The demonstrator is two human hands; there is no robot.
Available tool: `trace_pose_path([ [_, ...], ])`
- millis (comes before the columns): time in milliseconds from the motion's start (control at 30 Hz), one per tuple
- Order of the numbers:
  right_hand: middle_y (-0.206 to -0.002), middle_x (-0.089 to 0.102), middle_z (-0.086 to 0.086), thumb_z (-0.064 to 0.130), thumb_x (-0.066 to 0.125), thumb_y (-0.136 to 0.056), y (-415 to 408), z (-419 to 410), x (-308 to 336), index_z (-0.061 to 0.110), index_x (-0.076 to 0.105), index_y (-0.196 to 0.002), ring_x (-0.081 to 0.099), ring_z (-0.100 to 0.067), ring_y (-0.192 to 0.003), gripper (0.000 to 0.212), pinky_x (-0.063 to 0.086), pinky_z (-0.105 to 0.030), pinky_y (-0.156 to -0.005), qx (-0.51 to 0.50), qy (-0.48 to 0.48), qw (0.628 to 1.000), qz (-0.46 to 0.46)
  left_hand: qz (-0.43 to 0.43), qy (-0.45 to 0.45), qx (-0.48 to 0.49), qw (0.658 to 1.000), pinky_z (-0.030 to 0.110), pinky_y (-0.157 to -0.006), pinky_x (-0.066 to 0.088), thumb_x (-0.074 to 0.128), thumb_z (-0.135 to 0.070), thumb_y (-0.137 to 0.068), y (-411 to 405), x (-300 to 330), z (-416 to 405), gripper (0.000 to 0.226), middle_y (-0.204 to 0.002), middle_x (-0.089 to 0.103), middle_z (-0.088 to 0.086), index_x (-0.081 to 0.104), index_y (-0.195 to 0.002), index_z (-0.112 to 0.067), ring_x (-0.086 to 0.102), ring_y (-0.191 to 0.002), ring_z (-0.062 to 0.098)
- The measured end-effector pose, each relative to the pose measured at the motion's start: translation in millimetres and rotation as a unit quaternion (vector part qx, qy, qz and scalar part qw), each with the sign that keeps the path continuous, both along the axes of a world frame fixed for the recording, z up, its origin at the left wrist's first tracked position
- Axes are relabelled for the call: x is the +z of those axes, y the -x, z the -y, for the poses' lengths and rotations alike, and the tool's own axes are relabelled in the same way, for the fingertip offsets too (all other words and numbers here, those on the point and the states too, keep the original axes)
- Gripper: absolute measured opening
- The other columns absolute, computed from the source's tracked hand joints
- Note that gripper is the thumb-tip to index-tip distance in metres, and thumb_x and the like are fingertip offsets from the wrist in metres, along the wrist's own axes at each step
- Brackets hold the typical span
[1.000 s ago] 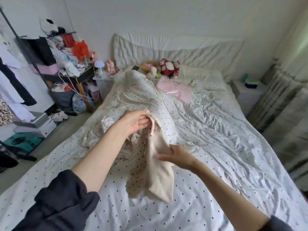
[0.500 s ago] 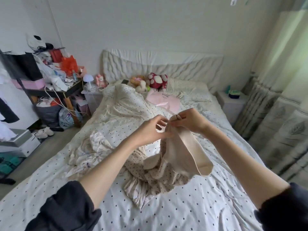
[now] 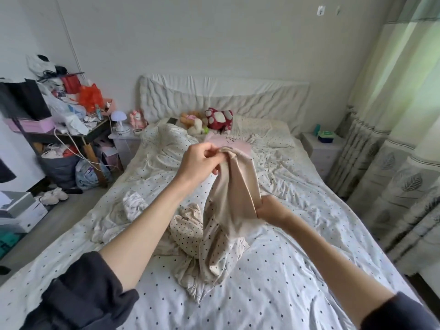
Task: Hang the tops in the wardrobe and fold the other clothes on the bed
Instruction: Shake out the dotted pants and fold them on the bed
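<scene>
A beige garment (image 3: 234,191) hangs above the middle of the bed (image 3: 297,270). My left hand (image 3: 198,163) pinches its top edge, raised over the bed. Lower and to the right, my right hand (image 3: 270,209) grips the garment's side edge. Its lower end drapes onto a cream polka-dot garment (image 3: 190,234) heaped on the sheet. Another crumpled pale garment (image 3: 133,204) lies to the left of the heap. A pink piece of clothing (image 3: 234,140) lies flat near the pillows.
Plush toys (image 3: 214,119) sit by the headboard. A cluttered shelf (image 3: 59,115) and a white nightstand with a lamp (image 3: 121,132) stand left of the bed. Boxes (image 3: 19,210) and shoes are on the floor. Right side: second nightstand (image 3: 323,146), curtains (image 3: 392,139).
My right hand left the garment's top edge, slid down and to the right, and now grips its side. My left hand keeps the top, and the beige cloth hangs stretched between them.
</scene>
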State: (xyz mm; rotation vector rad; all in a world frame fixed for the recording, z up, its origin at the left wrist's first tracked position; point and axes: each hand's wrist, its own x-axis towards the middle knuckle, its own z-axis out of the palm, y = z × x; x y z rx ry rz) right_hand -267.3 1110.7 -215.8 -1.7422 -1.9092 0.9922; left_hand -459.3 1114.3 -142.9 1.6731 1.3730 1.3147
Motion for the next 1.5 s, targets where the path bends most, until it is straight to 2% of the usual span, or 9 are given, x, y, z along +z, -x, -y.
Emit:
trace_pose_path([
  [133,-0.039,0.048,0.005,0.014,0.057,-0.075,3.1,-12.0,-15.0,0.004,0.050,-0.055,0.044,-0.011,-0.048,0.024,0.036,-0.015,-0.037,-0.066,0.031,0.996,0.044,0.025,-0.008,0.026,0.999,0.016,-0.062,0.041,0.066,-0.013,-0.082,21.7,16.3,-5.7,0.015,-0.066,0.059,-0.009,0.064,-0.070,-0.023,0.053,-0.063,0.003],
  [367,-0.071,0.059,-0.004,0.007,0.054,-0.093,-51.4,-62.7,66.7,-0.001,0.061,-0.094,0.057,-0.011,-0.057,0.011,0.048,-0.015,-0.046,-0.189,-0.044,0.980,0.032,-0.001,0.045,0.107,0.993,0.022,-0.069,0.041,0.059,-0.002,-0.086,79.0,5.9,-20.1,0.022,-0.086,0.064,0.004,0.052,-0.079,-0.021,0.057,-0.082,0.015],
  [467,-0.073,0.059,-0.006,0.002,0.053,-0.090,-55.9,-71.1,102.8,-0.001,0.063,-0.095,0.060,-0.018,-0.062,0.012,0.055,-0.030,-0.066,-0.207,-0.097,0.973,-0.025,-0.100,0.055,0.031,0.993,0.025,-0.071,0.039,0.050,0.000,-0.092,68.9,1.1,-24.5,0.024,-0.093,0.063,0.003,0.051,-0.088,-0.024,0.054,-0.084,0.016],
  [633,-0.058,0.063,-0.003,0.003,0.040,-0.090,-42.5,-63.3,136.4,0.004,0.060,-0.080,0.058,-0.010,-0.044,0.022,0.041,-0.018,-0.043,-0.182,-0.109,0.976,0.052,-0.260,0.028,0.051,0.964,0.012,-0.055,0.034,0.051,-0.006,-0.089,59.1,-2.6,-31.4,0.014,-0.082,0.066,0.003,0.064,-0.089,-0.011,0.051,-0.066,0.008],
  [733,-0.060,0.057,-0.005,0.000,0.037,-0.089,-42.7,-56.6,147.9,-0.001,0.063,-0.092,0.051,-0.014,-0.048,0.026,0.028,-0.012,-0.028,-0.159,-0.106,0.980,0.049,-0.239,0.023,0.119,0.963,0.027,-0.064,0.037,0.052,-0.008,-0.088,59.9,1.1,-34.0,0.015,-0.093,0.068,0.011,0.066,-0.091,-0.005,0.056,-0.081,0.019],
  [933,-0.054,0.054,-0.005,-0.004,0.039,-0.087,-43.4,-50.3,182.3,-0.008,0.065,-0.104,0.045,-0.008,-0.038,0.031,0.023,-0.012,-0.028,-0.169,-0.114,0.979,-0.025,-0.157,-0.037,0.196,0.967,0.029,-0.067,0.037,0.058,-0.014,-0.086,65.0,47.2,-45.7,0.006,-0.084,0.063,0.001,0.053,-0.088,-0.016,0.055,-0.080,0.020],
  [1067,-0.042,0.058,-0.005,0.001,0.050,-0.088,-48.7,-42.6,218.4,0.004,0.059,-0.074,0.046,-0.008,-0.031,0.017,0.021,-0.016,-0.033,-0.181,-0.083,0.975,-0.100,-0.117,-0.041,0.172,0.977,0.023,-0.072,0.039,0.062,-0.015,-0.086,61.3,84.4,-58.1,0.009,-0.089,0.063,0.000,0.066,-0.093,-0.014,0.056,-0.082,0.012],
  [1233,-0.049,0.062,-0.002,0.007,0.061,-0.086,-57.5,-31.6,278.5,0.012,0.059,-0.069,0.058,-0.009,-0.039,0.018,0.028,-0.020,-0.046,-0.197,-0.068,0.945,-0.254,-0.048,-0.047,0.108,0.992,0.011,-0.042,0.039,0.056,-0.009,-0.090,54.8,137.2,-66.2,0.014,-0.064,0.061,-0.001,0.068,-0.094,-0.015,0.053,-0.041,-0.001],
  [1500,-0.043,0.061,-0.003,0.003,0.053,-0.088,-61.9,-18.8,395.2,0.006,0.053,-0.081,0.062,-0.011,-0.039,0.008,0.023,-0.020,-0.039,-0.222,-0.253,0.899,-0.280,0.094,-0.081,0.042,0.991,0.024,-0.053,0.048,0.034,-0.005,-0.096,15.0,263.1,-74.8,0.023,-0.079,0.057,0.008,0.056,-0.097,-0.011,0.057,-0.055,0.015],
])
